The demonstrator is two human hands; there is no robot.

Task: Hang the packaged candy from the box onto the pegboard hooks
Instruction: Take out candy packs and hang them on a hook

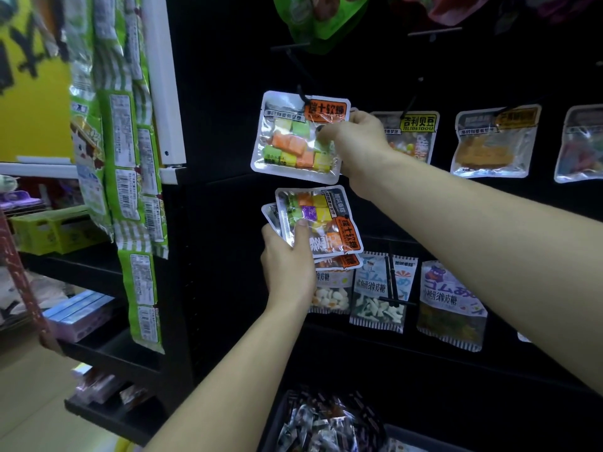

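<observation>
Left hand (287,256) pinches spare packs (321,223) (sideways).

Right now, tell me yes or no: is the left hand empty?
No. The left hand grips a small stack of candy packets, thumb pressed on the top one, below the packet on the hook.

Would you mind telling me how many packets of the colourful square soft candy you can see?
3: one on the hook, pinched by the right hand; two fanned in the left hand. More may be hidden behind.
</observation>
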